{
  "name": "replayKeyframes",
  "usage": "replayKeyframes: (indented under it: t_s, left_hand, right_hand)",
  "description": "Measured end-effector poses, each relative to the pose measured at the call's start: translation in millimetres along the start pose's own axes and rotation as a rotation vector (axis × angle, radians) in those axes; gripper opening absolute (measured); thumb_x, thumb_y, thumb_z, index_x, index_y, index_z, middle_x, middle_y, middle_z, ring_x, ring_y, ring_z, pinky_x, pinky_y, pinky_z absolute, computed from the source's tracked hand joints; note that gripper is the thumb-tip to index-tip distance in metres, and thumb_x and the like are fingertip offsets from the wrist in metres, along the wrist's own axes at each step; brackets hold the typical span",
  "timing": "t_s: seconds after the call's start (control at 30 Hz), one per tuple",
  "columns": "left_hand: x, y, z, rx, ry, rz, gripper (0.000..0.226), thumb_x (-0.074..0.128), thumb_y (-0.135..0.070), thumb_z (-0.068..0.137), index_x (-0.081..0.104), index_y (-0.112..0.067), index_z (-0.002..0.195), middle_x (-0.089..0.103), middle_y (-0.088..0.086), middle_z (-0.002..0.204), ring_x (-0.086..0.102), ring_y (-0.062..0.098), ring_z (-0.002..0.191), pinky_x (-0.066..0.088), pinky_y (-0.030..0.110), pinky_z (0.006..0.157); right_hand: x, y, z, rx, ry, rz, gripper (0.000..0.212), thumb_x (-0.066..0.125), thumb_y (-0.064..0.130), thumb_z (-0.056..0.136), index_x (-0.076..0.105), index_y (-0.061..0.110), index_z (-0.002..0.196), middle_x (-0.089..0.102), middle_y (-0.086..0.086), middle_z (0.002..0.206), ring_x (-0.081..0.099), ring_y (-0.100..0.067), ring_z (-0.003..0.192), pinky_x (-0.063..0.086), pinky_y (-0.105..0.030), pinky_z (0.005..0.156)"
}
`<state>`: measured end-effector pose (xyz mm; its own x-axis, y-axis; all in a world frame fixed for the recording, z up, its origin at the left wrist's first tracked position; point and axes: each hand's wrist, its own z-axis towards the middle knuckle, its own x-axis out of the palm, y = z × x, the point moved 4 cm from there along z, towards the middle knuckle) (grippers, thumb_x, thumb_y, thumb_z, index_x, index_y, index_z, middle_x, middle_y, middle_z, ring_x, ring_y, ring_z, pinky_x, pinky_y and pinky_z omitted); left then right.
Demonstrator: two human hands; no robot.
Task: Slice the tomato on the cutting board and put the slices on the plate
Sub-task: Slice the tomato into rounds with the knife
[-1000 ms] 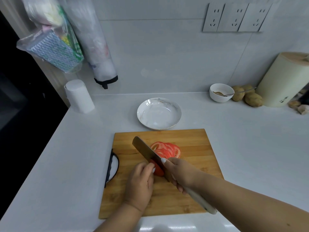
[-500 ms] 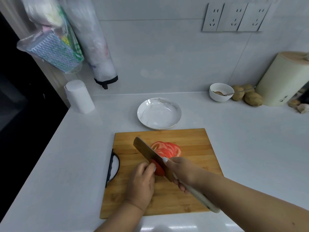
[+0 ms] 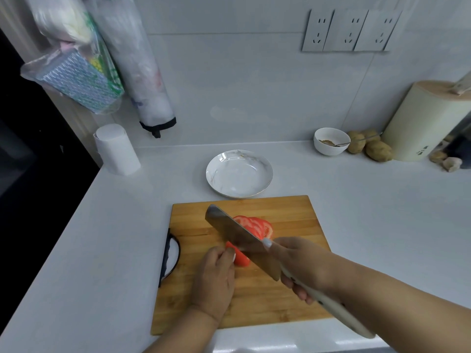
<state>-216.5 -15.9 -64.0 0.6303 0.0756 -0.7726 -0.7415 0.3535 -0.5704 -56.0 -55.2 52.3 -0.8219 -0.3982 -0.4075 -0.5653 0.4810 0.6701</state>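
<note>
A wooden cutting board (image 3: 285,215) lies on the white counter in front of me. On it, several red tomato slices (image 3: 256,225) lean in a fanned stack behind the knife blade. My left hand (image 3: 214,278) holds the uncut tomato piece (image 3: 240,258) with curled fingers. My right hand (image 3: 303,263) grips the cream handle of a broad knife (image 3: 242,238), forefinger along the blade's spine. The blade is raised and tilted over the tomato piece. A white marbled plate (image 3: 239,173) with nothing on it sits just beyond the board.
A white cylinder (image 3: 116,149) stands at the back left. At the back right are a small white bowl with a spoon (image 3: 331,141), several potatoes (image 3: 369,147) and a cream knife block (image 3: 430,121). Plastic bags (image 3: 96,64) hang on the left wall.
The knife has lifted off the tomato and now hovers tilted above it. My left hand has slid back a little, showing more of the uncut piece.
</note>
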Motion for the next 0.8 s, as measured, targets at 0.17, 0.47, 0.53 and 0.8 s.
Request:
replayKeyframes:
  t_s: [0.17,0.47,0.53,0.8]
  left_hand:
    - [-2.3,-3.3,1.0,0.018,0.005,-0.01,0.022,0.068,-0.004,0.08,0.066,-0.013,0.099,0.063,0.008,0.091,0.062,0.02,0.074,0.056,0.027,0.06]
    - [-5.1,-5.2,1.2,0.046,-0.023,-0.044,0.027,0.07,0.003,0.075,0.065,-0.011,0.097,0.062,0.008,0.088,0.062,0.02,0.073,0.046,0.021,0.061]
    - [-4.9,-4.8,0.5,0.043,-0.023,-0.047,0.027,0.069,0.003,0.076,0.066,-0.01,0.1,0.063,0.009,0.09,0.062,0.021,0.075,0.048,0.023,0.062]
    - [-2.5,-4.4,1.8,0.077,0.002,-0.019,0.029,0.073,0.006,0.071,0.068,-0.008,0.096,0.064,0.009,0.088,0.063,0.021,0.073,0.047,0.02,0.062]
  right_hand:
    - [2.3,0.0,-2.7,0.017,0.0,-0.02,0.048,0.029,0.057,0.098,0.057,0.018,0.101,0.053,-0.001,0.058,0.047,-0.012,0.038,0.044,-0.02,0.041]
    - [2.3,1.9,-2.2,0.038,-0.023,-0.049,0.045,0.029,0.053,0.1,0.051,0.017,0.084,0.051,0.0,0.055,0.045,-0.01,0.032,0.04,-0.016,0.038]
    - [1.9,2.4,-1.8,0.042,-0.021,-0.051,0.044,0.029,0.053,0.1,0.05,0.019,0.084,0.051,0.0,0.055,0.045,-0.01,0.032,0.04,-0.016,0.038]
    - [4.8,-0.7,0.3,0.056,0.011,-0.028,0.042,0.029,0.055,0.099,0.055,0.022,0.098,0.053,-0.002,0.059,0.048,-0.012,0.038,0.045,-0.021,0.043]
